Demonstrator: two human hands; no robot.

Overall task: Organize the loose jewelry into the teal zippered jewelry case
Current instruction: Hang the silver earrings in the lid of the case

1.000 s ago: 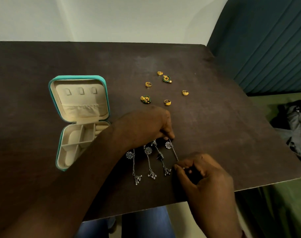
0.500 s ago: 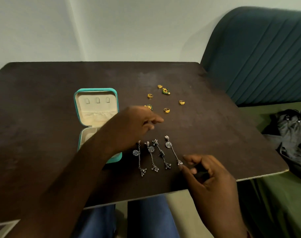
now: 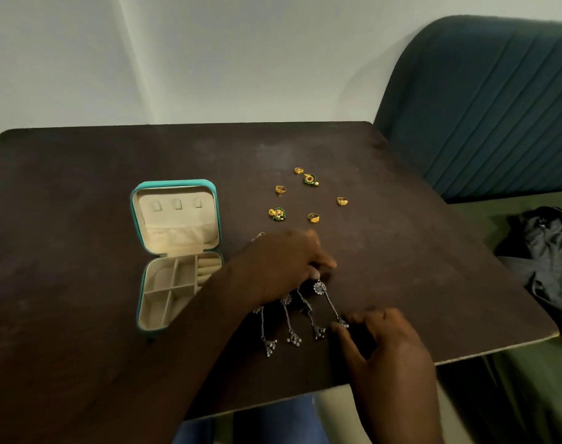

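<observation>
Silver earrings (image 3: 319, 287) lie lengthwise, tops away — left hand (image 3: 282, 264) pinches one's top, right hand (image 3: 385, 344) its dangle.

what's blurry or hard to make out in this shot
Head view: dim light overall; motion blur smears the left hand at its fingertips; the silver earrings barely stand out from the dark table; the gold rings are crisp; the wide lens bows the table's edges.
</observation>
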